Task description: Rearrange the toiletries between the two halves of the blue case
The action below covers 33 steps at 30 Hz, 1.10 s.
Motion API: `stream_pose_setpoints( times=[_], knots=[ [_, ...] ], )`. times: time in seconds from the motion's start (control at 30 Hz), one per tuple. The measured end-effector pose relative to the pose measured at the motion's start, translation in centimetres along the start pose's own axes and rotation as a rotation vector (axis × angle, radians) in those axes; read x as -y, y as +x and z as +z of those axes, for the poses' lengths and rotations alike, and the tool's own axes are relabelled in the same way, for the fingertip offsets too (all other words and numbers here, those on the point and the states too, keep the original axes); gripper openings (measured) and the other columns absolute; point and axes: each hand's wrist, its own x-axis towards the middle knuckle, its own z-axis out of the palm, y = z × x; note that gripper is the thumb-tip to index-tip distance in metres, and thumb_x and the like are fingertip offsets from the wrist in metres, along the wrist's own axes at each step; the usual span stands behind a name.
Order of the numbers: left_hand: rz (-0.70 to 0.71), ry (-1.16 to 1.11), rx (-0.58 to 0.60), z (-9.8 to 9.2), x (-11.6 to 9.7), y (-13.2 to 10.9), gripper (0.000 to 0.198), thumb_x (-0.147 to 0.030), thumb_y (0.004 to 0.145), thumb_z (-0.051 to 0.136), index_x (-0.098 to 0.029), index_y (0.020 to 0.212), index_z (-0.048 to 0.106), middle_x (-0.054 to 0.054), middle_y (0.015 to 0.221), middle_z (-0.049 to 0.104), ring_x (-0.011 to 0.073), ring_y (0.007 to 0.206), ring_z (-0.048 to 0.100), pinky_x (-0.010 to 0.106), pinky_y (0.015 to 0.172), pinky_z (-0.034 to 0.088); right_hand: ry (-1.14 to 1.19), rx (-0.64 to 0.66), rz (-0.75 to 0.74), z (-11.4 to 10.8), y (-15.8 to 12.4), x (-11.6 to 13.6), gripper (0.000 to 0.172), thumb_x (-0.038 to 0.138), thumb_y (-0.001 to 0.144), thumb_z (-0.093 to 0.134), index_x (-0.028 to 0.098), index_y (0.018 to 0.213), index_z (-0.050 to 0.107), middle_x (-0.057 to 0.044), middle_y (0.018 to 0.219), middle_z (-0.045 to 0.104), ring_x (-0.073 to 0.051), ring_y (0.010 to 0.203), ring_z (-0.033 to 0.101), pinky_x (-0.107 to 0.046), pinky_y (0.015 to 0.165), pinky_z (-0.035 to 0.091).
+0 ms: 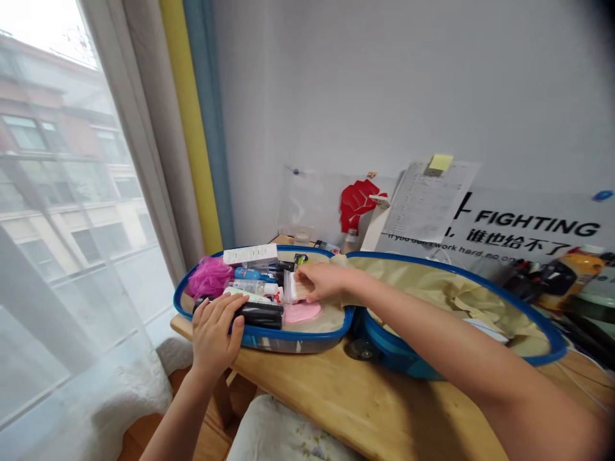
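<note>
An opened suitcase (307, 346) with blue rims lies on a wooden table, its left half filled with small items. My right hand (324, 282) pinches a clear pack of cotton swabs (300, 288) over that half. Below the pack lies a flat pink item (302, 312). My left hand (218, 326) rests at the front rim, fingers stretched over the left end of a black cylindrical item (262, 315). Around them are a purple bath puff (210, 276), a white box (250, 254), a blue bottle (247, 274) and a clear bottle (252, 287).
The suitcase's right half (432, 282) shows a beige lining with a white item inside. The wooden table (307, 384) runs along the wall, with a floral cloth (288, 429) below its edge. Pens (523, 278) and an orange-yellow item (571, 275) stand at the right; curtains (192, 128) hang left.
</note>
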Motion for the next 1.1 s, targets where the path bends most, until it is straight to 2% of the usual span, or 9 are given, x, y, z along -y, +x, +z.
stream_pose_setpoints(
  times=[0.17,0.37,0.5,0.57,0.63,0.77,0.9,1.0,1.1],
  knots=[
    [-0.007,-0.001,0.001,0.1,0.0,-0.1,0.033,-0.029,0.093,0.037,-0.022,0.112,0.063,0.006,0.112,0.069,0.0232,0.108,0.058,0.04,0.103,0.027,-0.01,0.068,-0.015,1.2,1.0,-0.1,0.046,0.028,0.061,0.074,0.02,0.103,0.056,-0.008,0.101,0.063,-0.025,0.095,0.058,-0.032,0.079,0.045],
    [0.002,0.002,-0.01,0.0,-0.1,0.1,0.033,-0.029,0.093,0.036,-0.021,0.111,0.063,0.007,0.11,0.069,0.0233,0.107,0.058,0.04,0.102,0.028,0.048,0.079,-0.058,0.9,0.4,-0.5,0.046,0.038,0.072,0.068,0.017,0.111,0.057,-0.01,0.115,0.062,-0.023,0.106,0.057,-0.033,0.09,0.045],
    [0.006,0.005,0.002,0.1,0.1,-0.1,0.033,-0.03,0.093,0.037,-0.021,0.112,0.062,0.007,0.111,0.069,0.0236,0.108,0.058,0.041,0.102,0.028,0.121,-0.089,-0.051,-1.1,-2.6,-3.6,0.046,0.045,0.082,0.055,0.02,0.12,0.055,-0.008,0.135,0.052,-0.021,0.126,0.047,-0.035,0.106,0.036],
    [0.001,0.005,0.009,0.2,0.2,-0.2,0.033,-0.029,0.093,0.037,-0.021,0.112,0.062,0.007,0.112,0.069,0.0237,0.109,0.057,0.041,0.103,0.027,0.164,-0.211,0.04,-2.1,-5.4,-6.6,0.05,0.051,0.083,0.05,0.021,0.121,0.056,-0.009,0.136,0.052,-0.023,0.125,0.048,-0.038,0.106,0.037],
    [0.0,0.006,0.012,0.3,0.3,-0.2,0.033,-0.029,0.093,0.037,-0.021,0.112,0.062,0.007,0.112,0.068,0.0238,0.109,0.057,0.041,0.103,0.028,0.158,-0.222,0.213,-2.4,-8.8,-10.1,0.052,0.053,0.081,0.049,0.021,0.122,0.056,-0.01,0.13,0.057,-0.025,0.12,0.053,-0.04,0.103,0.04],
    [0.012,0.005,-0.01,0.2,0.2,-0.1,0.032,-0.03,0.093,0.037,-0.022,0.111,0.062,0.007,0.109,0.069,0.0235,0.105,0.058,0.041,0.102,0.029,0.043,0.007,0.692,-0.5,-16.0,-15.8,0.052,0.054,0.075,0.054,0.018,0.112,0.063,-0.016,0.122,0.062,-0.033,0.112,0.059,-0.047,0.099,0.043],
    [0.025,0.017,-0.016,0.2,0.1,0.0,0.032,-0.029,0.093,0.036,-0.022,0.112,0.061,0.007,0.108,0.069,0.0237,0.104,0.059,0.041,0.101,0.029,0.038,0.137,0.881,3.7,-21.2,-17.9,0.052,0.059,0.064,0.065,0.013,0.089,0.07,-0.025,0.106,0.066,-0.044,0.107,0.06,-0.054,0.095,0.044],
    [0.042,0.027,-0.026,0.2,0.2,0.0,0.032,-0.028,0.093,0.036,-0.021,0.112,0.061,0.007,0.107,0.069,0.0242,0.104,0.059,0.042,0.101,0.029,0.049,0.183,0.97,6.4,-22.9,-18.3,0.054,0.064,0.059,0.066,0.019,0.088,0.07,-0.02,0.101,0.069,-0.045,0.106,0.06,-0.056,0.095,0.045],
    [0.036,0.031,-0.024,0.2,0.2,0.0,0.032,-0.029,0.093,0.036,-0.021,0.111,0.061,0.007,0.108,0.069,0.0241,0.104,0.059,0.041,0.101,0.029,0.053,0.187,1.021,8.0,-23.3,-18.6,0.055,0.061,0.054,0.07,0.025,0.096,0.068,-0.013,0.095,0.071,-0.043,0.103,0.062,-0.057,0.092,0.047]
  ],
)
